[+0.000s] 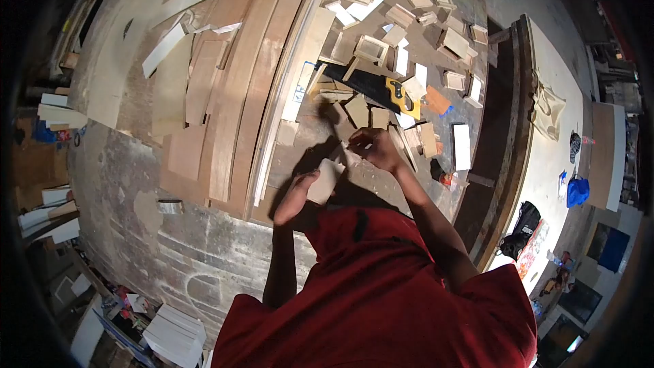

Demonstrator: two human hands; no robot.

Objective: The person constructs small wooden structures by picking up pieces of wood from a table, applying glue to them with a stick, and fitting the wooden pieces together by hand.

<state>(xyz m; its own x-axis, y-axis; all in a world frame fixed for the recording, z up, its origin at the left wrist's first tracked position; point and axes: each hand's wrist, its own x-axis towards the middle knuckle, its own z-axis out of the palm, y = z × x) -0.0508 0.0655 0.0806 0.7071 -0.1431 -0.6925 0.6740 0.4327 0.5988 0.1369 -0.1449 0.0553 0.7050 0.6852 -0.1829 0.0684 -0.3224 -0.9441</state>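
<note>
Head view: concrete floor [197, 252] strewn with offcuts [449, 41].

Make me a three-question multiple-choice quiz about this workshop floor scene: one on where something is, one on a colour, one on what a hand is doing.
1. Where does the black-bladed handsaw lie?
A. among the small wooden offcuts beyond the hands
B. on the white tabletop
C. across the long curved planks

2. What colour is the saw's handle?
A. red
B. yellow
C. green

3. What is the left hand doing?
A. hanging with nothing in it
B. gripping the saw
C. holding a pale flat piece of wood

Answers: 1 A, the saw rests amid scattered blocks on the floor. 2 B, the handle shows yellow. 3 C, its fingers close on the pale piece, with the right hand just beside it.
</note>
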